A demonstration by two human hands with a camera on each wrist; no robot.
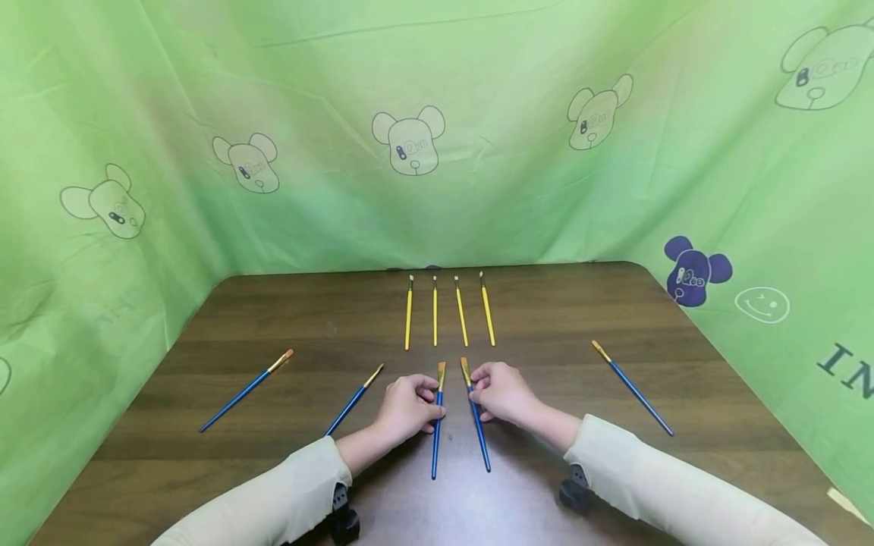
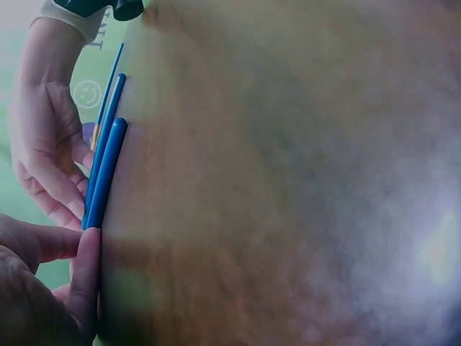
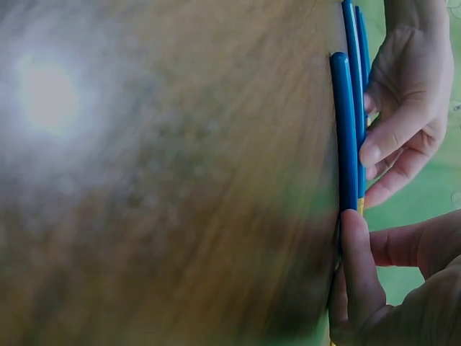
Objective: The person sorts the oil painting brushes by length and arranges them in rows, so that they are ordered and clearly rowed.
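Two blue-handled paintbrushes with gold ferrules and tan bristles lie side by side at the table's middle in the head view, bristles pointing away. My left hand (image 1: 407,406) pinches the left paintbrush (image 1: 435,447) near its ferrule, thumb across the handle. The right paintbrush (image 1: 482,444), slightly slanted, is pinched by the fingers of my right hand (image 1: 504,393). In the left wrist view, my left thumb and finger meet at the end of a blue handle (image 2: 108,173). The right wrist view shows my right fingertips at a blue handle (image 3: 345,130), with the left hand (image 3: 410,108) beyond.
Several yellow-handled brushes (image 1: 435,315) stand in a row toward the table's back edge. Other blue paintbrushes lie slanted at far left (image 1: 239,396), beside my left forearm (image 1: 350,408) and at right (image 1: 635,390). A green printed cloth (image 1: 328,205) hangs around the brown table (image 1: 560,318).
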